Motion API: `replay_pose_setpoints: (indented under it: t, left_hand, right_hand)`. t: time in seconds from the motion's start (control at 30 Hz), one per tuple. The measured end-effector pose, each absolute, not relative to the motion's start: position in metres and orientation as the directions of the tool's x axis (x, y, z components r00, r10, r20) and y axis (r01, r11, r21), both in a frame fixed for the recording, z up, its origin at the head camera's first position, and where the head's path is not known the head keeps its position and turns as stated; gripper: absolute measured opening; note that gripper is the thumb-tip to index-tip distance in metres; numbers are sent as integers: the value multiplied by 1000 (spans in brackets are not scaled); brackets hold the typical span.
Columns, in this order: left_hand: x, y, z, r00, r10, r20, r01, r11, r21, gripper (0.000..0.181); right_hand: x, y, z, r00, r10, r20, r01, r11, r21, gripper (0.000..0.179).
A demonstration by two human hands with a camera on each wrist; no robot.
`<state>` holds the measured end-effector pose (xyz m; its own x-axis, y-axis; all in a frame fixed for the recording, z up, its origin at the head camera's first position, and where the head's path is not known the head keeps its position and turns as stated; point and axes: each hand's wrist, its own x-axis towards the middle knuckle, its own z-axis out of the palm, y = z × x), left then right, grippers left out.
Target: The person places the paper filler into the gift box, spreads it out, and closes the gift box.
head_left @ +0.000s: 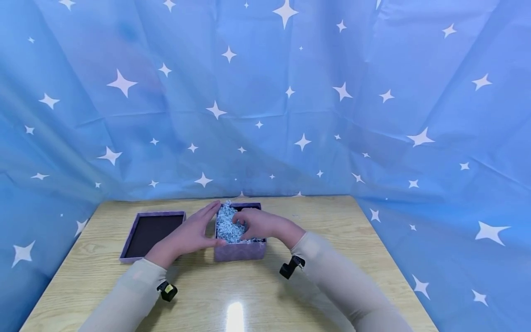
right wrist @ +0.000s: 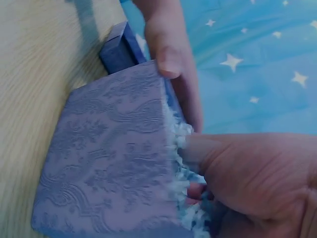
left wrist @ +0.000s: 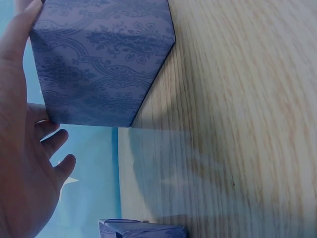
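A purple patterned box point(head_left: 239, 252) stands on the table, filled with pale blue shredded paper point(head_left: 227, 226). Its dark inside shows at the back right. My left hand point(head_left: 191, 235) spans the box's left side, thumb point(right wrist: 169, 62) at the front corner and fingers stretched toward the back corner. In the left wrist view its outer fingers point(left wrist: 64, 168) stay loosely bent, off the box. From the right, my right hand point(head_left: 265, 224) reaches into the box, its fingers curled into the shredded paper. Strands show between thumb and fingers in the right wrist view, where the thumb is blurred.
The box's lid point(head_left: 155, 234) lies inner side up on the table to the left, behind the left wrist. Some strands rise over the box's back left rim. A blue curtain point(head_left: 265, 152) with white stars hangs behind the wooden table point(head_left: 332, 263).
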<state>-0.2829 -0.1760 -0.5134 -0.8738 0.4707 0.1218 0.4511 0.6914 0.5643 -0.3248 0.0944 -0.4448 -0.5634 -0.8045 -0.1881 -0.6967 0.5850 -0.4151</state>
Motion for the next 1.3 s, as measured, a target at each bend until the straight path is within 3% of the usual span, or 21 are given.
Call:
replay_pose_setpoints:
  t: [0.1,0.33,0.43,0.53,0.67,0.77,0.87,1.07,1.2,1.3]
  left_hand:
    - [-281,-176,-513,-873,474,117,449,687,571,122]
    - [-279,-175,-511,-875,468,123,449,692,566,121]
    - [-280,-175,-512,-874,471,119,450,694,562,122]
    - [-281,-175,-513,-873,473,120,452,692,563,122]
    - [-282,-177,-512,-875,469,123,451,693,562,122]
    - [-282,-177,-512,-873,472,121,452,693,561,122]
    - [-282,-177,-511,-871,478,116,454,689,565,123]
    - [-281,-176,-509,-874,474,109,443,685,579,122]
    - [-281,-176,-509,-875,473,106,442,688,576,122]
    - [-281,-176,-509,-875,473,100,439,691,575,122]
  right_hand:
    - [-333,84,-457,-547,-812,-204,-727,582,-364,41]
    - [-334,63,-467,-627,-702,-336,-692,701,-173,73]
    - [-332,66,-457,-644,-680,-350,-660,725,-194,65]
    - [-331,71,-445,-671,-686,-282,-638,728,-251,60]
    - [-335,73,-440,-683,-713,-159,-638,688,-345,74]
    - [-338,70,-447,-661,-734,-154,-645,661,-384,83]
    - [-340,66,-457,-655,-717,-238,-629,693,-353,83]
    - [-338,59,-465,-704,-602,-376,-571,795,-205,78]
    - [-336,62,-461,-711,-608,-354,-579,791,-195,80]
    - [-334,72,-451,-704,-652,-281,-590,757,-279,83]
